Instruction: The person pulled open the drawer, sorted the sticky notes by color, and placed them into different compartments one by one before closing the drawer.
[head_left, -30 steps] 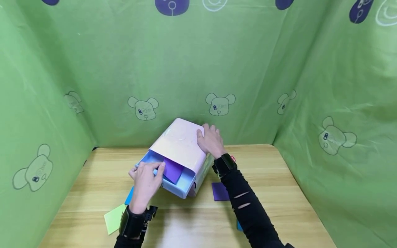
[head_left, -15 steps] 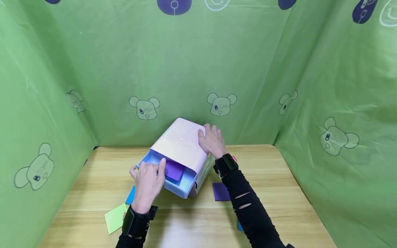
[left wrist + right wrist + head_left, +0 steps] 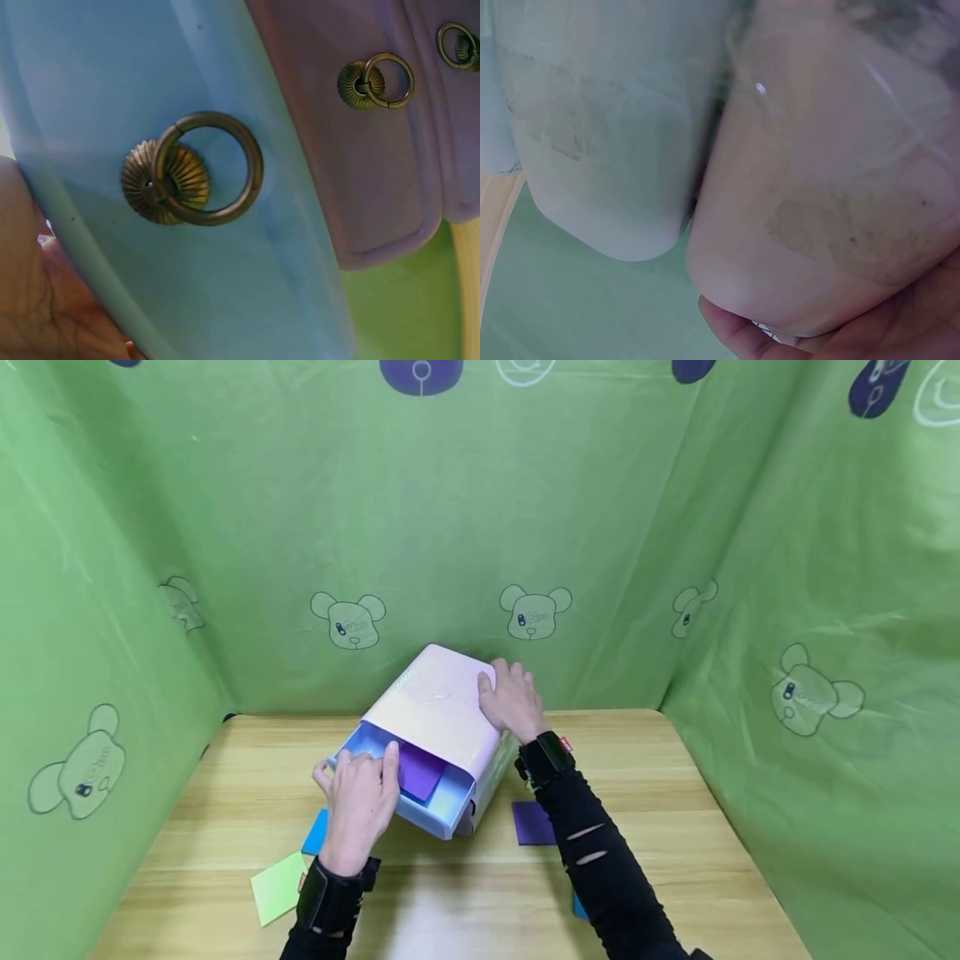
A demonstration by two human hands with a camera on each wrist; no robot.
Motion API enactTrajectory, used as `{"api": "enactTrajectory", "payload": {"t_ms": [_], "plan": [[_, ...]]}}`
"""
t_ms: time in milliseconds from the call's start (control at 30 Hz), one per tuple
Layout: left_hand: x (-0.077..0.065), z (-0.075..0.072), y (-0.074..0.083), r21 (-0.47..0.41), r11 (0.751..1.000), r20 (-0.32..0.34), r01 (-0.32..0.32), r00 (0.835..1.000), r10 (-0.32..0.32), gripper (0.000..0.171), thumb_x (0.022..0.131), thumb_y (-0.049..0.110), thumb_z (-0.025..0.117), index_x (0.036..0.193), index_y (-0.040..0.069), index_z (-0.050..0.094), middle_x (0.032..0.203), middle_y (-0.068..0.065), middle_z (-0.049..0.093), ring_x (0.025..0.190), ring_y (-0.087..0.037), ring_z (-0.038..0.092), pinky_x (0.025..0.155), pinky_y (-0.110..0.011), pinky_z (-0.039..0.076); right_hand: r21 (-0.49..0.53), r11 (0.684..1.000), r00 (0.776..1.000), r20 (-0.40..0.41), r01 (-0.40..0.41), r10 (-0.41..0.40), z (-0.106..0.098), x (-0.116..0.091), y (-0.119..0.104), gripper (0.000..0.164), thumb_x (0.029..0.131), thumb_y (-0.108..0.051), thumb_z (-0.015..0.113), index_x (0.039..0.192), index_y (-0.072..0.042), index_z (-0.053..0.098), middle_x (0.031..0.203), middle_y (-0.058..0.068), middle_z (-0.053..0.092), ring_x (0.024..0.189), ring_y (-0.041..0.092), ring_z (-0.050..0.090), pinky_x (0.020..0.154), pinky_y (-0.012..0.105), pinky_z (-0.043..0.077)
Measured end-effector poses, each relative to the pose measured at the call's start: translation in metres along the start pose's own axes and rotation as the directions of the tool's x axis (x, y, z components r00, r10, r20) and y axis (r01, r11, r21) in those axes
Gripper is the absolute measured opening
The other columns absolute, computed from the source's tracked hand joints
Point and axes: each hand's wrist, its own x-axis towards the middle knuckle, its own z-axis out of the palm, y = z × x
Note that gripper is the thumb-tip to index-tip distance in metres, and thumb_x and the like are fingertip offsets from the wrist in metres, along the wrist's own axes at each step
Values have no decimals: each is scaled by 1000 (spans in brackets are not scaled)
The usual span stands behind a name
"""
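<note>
The pink casing (image 3: pixel 429 710) looks like smooth, glossy plastic with blotchy patches; the blue drawer (image 3: pixel 232 292) is satin-smooth plastic. Its ring pull (image 3: pixel 255 166) is bronze-toned metal on a ridged rosette (image 3: pixel 137 180). The purple square (image 3: pixel 422 772) looks like matt paper. The desk (image 3: pixel 645 785) is smooth, faintly glossy wood; the green drape (image 3: pixel 450 510), creased cloth.

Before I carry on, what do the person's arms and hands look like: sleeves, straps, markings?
The left hand and right hand are gloveless. The left sleeve and right sleeve are black; the right has two slits across the forearm. A black left wristband and right wristband carry bulky attachments; a small red tag shows by the right one.
</note>
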Motion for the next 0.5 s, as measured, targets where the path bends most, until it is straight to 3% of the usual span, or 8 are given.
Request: {"api": "enactTrajectory", "payload": {"t_ms": [500], "plan": [[0, 2, -2, -2, 1000, -6, 9, 1000, -9, 66, 111, 44, 28, 54, 16, 48, 80, -14, 68, 99, -39, 56, 112, -68, 16, -3, 1000, 1000, -9, 2, -2, 0, 1, -1, 60, 105, -49, 30, 150, -10, 40, 139, 22, 48, 122, 39, 48, 98, 55, 50]]}}
